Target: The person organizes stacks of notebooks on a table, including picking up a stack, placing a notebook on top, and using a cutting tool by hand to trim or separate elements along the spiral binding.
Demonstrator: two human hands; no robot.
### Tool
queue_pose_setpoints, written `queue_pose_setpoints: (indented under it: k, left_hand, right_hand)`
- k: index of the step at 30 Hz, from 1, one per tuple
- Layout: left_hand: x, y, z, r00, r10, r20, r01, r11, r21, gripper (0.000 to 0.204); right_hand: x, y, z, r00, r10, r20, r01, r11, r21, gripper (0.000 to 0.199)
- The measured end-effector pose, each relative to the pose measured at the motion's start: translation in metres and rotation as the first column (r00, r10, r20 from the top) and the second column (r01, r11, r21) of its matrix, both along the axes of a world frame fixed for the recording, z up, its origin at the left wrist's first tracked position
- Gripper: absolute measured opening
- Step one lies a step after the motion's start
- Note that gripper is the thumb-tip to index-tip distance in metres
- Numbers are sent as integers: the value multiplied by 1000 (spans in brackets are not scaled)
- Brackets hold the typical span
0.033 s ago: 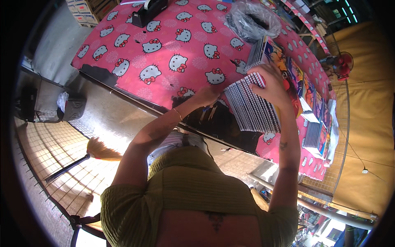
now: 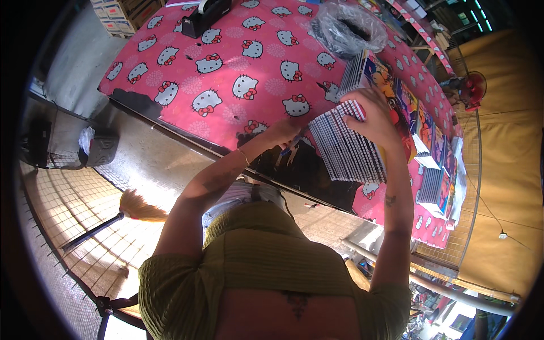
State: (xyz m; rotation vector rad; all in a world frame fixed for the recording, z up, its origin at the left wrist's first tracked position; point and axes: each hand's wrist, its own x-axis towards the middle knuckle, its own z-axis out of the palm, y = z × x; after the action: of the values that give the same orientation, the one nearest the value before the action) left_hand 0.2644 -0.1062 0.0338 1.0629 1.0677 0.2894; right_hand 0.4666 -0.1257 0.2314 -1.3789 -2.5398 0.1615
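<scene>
A big stack of thin books [image 2: 347,148] sits right of the middle of the picture, at the near edge of the tabletop [image 2: 187,113]. There are too many books in it to count; only their striped edges show. The right hand [image 2: 375,116] lies on top of the stack with its fingers bent over the far edge, holding it. The left hand [image 2: 285,131] is at the stack's left side. Its fingers are curled closed around something small and blue, but it is too hidden to tell what it is.

Beyond the stack, bright picture books [image 2: 416,122] run in a row toward the right side of the picture. They overlap, so I cannot count them. Two more small piles with striped edges show lower right.

The tabletop wears one pink cloth with many white cat faces. At the top middle is one crinkly clear plastic bag [image 2: 343,25] with something dark inside, hard to make out. At the top left of it is one black tape holder [image 2: 207,17], cut off by the top of the picture.

On the floor at the lower left lies one broom [image 2: 133,208]. One red fan [image 2: 473,86] stands at the upper right.
</scene>
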Motion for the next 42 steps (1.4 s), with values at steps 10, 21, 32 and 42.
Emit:
queue_pose_setpoints:
  k: [10, 21, 32, 42]
  left_hand:
    - [4, 4, -25, 996, -91, 5, 88, 969, 229, 32]
    - [-2, 0, 13, 864, -198, -463, 479, 607, 634, 32]
    - [-123, -7, -11, 932, 312, 183, -336, 933, 125, 26]
    - [-194, 80, 46, 894, 449, -13, -285, 590, 756, 25]
  right_hand:
    - [-5, -1, 2, 1000, 13, -15, -12, 1000, 24, 32]
    - [-2, -1, 8, 996, 7, -89, -12, 999, -46, 37]
    - [-17, -107, 55, 578, 390, -717, -636, 766, -97, 61]
    - [-79, -166, -221, 589, -607, -532, -263, 479, -837, 47]
